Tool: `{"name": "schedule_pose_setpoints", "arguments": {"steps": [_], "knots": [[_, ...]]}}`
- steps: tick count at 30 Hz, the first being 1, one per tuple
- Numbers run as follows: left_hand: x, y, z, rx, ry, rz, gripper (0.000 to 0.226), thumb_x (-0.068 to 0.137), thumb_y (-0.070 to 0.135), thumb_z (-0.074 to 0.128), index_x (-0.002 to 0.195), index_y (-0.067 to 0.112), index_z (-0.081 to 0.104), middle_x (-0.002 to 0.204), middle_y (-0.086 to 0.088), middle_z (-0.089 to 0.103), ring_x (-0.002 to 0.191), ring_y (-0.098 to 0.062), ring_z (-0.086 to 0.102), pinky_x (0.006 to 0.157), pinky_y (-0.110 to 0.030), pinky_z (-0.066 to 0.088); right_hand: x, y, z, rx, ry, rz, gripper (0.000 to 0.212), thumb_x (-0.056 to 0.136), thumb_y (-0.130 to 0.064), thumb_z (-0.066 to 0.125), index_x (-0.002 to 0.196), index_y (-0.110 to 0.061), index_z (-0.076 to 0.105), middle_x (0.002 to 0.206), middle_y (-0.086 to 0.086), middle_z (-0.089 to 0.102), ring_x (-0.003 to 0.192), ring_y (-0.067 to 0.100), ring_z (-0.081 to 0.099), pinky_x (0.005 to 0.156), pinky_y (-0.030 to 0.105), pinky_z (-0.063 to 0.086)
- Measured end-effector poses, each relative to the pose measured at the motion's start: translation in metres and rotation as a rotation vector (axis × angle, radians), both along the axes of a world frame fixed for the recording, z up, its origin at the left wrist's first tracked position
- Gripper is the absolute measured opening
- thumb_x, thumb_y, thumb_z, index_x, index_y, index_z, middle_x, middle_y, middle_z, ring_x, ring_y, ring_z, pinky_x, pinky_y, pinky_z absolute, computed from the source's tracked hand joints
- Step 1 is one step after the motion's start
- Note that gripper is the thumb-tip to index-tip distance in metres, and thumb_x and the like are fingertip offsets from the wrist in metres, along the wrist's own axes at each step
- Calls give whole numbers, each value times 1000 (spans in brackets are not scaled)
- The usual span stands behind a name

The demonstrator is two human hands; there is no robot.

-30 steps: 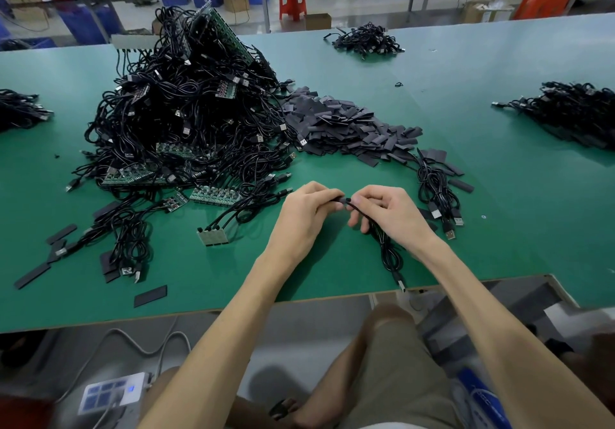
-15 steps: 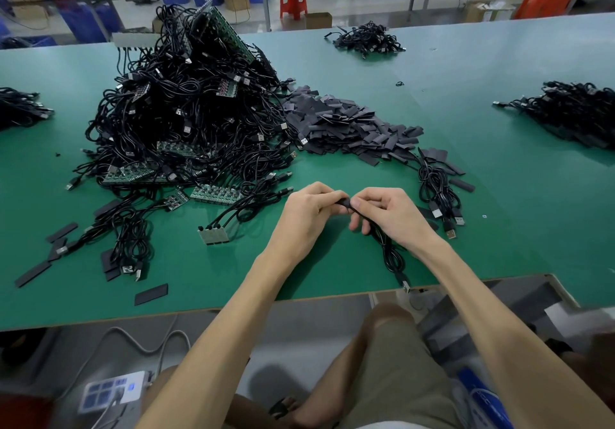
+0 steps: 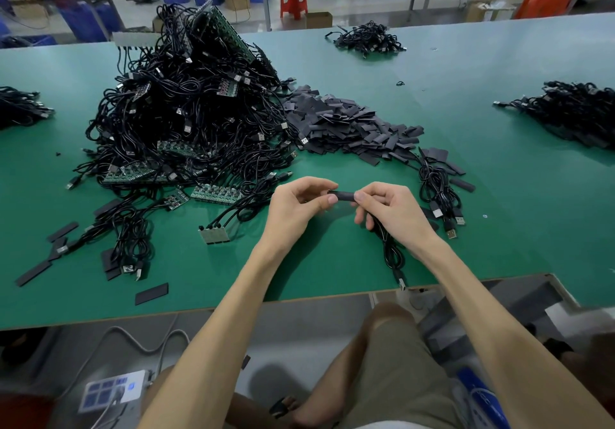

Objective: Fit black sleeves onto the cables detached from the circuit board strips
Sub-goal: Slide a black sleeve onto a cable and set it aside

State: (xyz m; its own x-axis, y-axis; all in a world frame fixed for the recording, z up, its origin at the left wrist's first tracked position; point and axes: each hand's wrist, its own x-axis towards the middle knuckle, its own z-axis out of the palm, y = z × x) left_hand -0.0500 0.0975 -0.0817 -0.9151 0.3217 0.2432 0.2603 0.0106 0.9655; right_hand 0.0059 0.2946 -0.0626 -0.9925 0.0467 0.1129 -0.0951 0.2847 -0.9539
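Black sleeve [image 3: 342, 195] is pinched endwise between left hand [image 3: 298, 207] and right hand [image 3: 392, 210], whose fingers also grip the cable [image 3: 389, 250].

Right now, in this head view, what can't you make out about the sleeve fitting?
- Head view: how far the cable reaches inside the black sleeve. The sleeve, the left hand pinching it and the right hand gripping the cable hide it.
- Head view: cable pile at the left edge, cut off by the frame.
- Head view: circuit board strips in the big pile, too buried under cables to count.
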Motion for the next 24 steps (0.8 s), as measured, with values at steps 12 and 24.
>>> {"name": "schedule_pose_setpoints", "arguments": {"steps": [12, 24], "knots": [[-2, -2, -1, 42, -16, -23, 11, 89, 18, 77, 99, 18, 80, 83, -5, 76, 72, -16, 66, 68, -25, 50, -1, 0, -1, 2, 7, -2, 22, 102, -16, 62, 90, 0, 70, 69, 9, 73, 53, 16, 56, 63, 24, 49], [-1, -2, -2, 70, -33, 62, 10, 89, 9, 77, 98, 11, 77, 72, 0, 73, 63, -11, 65, 62, -22, 51, -1, 2, -3, -29, 13, 80, 19, 97, -21, 69, 91, -4, 75, 74, 15, 73, 62, 21, 60, 65, 26, 53]]}}
